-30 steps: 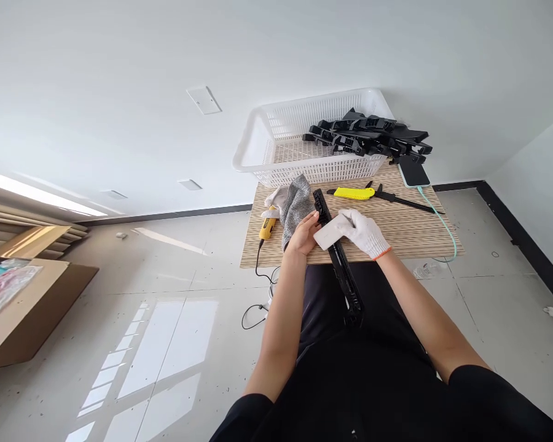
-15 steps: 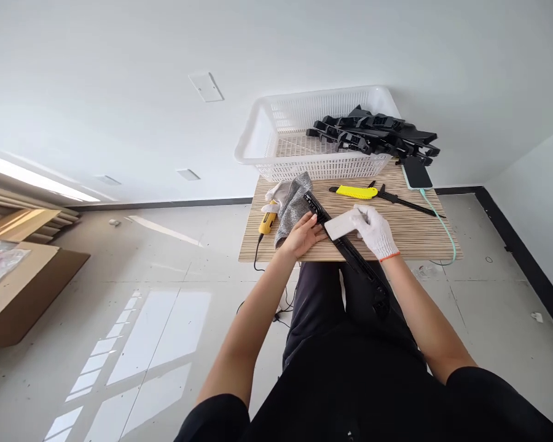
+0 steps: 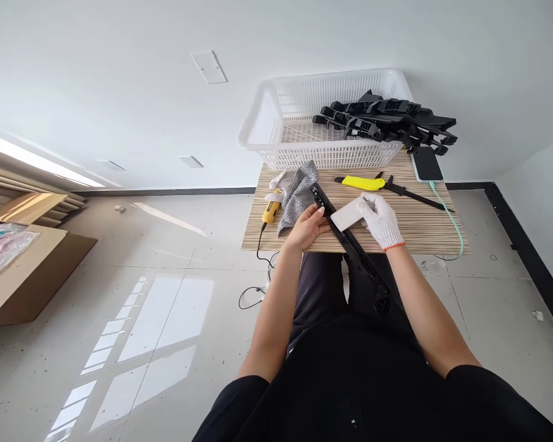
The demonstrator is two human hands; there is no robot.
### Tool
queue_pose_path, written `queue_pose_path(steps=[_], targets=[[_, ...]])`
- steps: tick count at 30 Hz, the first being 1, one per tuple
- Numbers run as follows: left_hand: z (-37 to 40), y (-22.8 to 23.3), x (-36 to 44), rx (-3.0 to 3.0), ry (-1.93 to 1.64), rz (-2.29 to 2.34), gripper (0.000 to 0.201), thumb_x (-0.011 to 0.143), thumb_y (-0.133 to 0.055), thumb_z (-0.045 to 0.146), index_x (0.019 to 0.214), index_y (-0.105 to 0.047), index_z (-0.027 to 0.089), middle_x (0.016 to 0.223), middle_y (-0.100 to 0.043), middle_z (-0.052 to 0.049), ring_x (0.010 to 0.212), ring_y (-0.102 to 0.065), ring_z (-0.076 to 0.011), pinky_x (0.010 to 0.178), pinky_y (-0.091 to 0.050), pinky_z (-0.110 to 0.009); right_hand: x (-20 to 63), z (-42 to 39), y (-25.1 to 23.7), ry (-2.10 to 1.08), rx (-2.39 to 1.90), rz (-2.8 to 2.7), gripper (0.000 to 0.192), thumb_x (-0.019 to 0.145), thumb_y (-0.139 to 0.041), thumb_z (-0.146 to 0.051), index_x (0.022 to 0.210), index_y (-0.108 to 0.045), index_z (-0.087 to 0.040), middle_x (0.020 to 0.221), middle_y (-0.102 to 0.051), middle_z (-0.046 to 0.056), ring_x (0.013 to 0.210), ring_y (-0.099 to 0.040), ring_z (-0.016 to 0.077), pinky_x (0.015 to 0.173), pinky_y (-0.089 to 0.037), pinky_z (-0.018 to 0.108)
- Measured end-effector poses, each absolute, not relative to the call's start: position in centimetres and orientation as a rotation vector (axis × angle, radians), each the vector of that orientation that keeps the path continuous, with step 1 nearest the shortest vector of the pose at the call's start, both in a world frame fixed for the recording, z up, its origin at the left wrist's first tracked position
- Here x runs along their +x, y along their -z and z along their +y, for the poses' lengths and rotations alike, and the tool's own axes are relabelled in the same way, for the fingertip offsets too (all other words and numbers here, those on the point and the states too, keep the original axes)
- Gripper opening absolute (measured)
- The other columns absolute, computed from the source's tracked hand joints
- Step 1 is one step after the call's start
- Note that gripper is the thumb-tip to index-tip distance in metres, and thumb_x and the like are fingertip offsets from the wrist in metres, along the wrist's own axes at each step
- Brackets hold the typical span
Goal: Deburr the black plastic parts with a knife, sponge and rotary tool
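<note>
My bare left hand [image 3: 308, 228] grips a long black plastic part [image 3: 350, 245] near its upper end, with the thumb on top. The part slants from the table down over my lap. My right hand [image 3: 380, 220], in a white knit glove with an orange cuff, is closed on a flat white rectangular block [image 3: 348, 213]. The block's left end lies over the black part; whether it touches is unclear. Beside my left hand are a grey cloth [image 3: 299, 199], a white glove [image 3: 283, 181] and a yellow corded power tool [image 3: 271, 212].
Behind, a white plastic basket [image 3: 322, 147] holds several black plastic parts [image 3: 387, 120] jutting over its right side. A yellow utility knife [image 3: 363, 183], a black caliper [image 3: 415, 195] and a phone [image 3: 427, 164] on a teal cable lie on the slatted table [image 3: 419, 236]. A cardboard box [image 3: 37, 279] stands left.
The camera view has shifted slightly. My left hand's fingers have closed further around the black part. The white block stays over it in my right hand.
</note>
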State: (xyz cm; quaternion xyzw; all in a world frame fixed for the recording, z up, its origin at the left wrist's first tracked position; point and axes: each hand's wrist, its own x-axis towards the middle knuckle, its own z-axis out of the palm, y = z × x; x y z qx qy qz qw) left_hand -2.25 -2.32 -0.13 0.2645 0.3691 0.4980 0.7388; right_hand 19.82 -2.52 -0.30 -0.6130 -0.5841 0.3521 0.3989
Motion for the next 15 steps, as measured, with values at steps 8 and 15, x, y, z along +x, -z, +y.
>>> queue_pose_path(steps=[8,15], targets=[[-2.4,0.2,-2.3,0.589,-1.103,0.828,0.031,0.077,-0.085,0.028,0.096,-0.062,0.02,0.095,-0.068,-0.002,0.08,-0.067,-0.0142,0.081,-0.056,-0.034,18.8,-3.2,0.7,-0.958,-1.544,-1.322,0.052,0.09,-0.06,-0.062,0.127,-0.066,-0.025,0.108,-0.076,0.008,0.086,-0.072,0.0243,0.069,-0.059,0.037],[-2.5,0.0,-2.2,0.582,-1.105,0.849,0.034,0.075,-0.086,0.029,0.096,-0.06,0.02,0.091,-0.068,0.0,0.077,-0.066,-0.0133,0.079,-0.057,-0.032,18.2,-2.9,0.0,-0.932,-1.571,-1.325,0.047,0.09,-0.061,-0.059,0.121,-0.069,-0.024,0.111,-0.075,0.009,0.098,-0.071,0.0264,0.077,-0.059,0.039]])
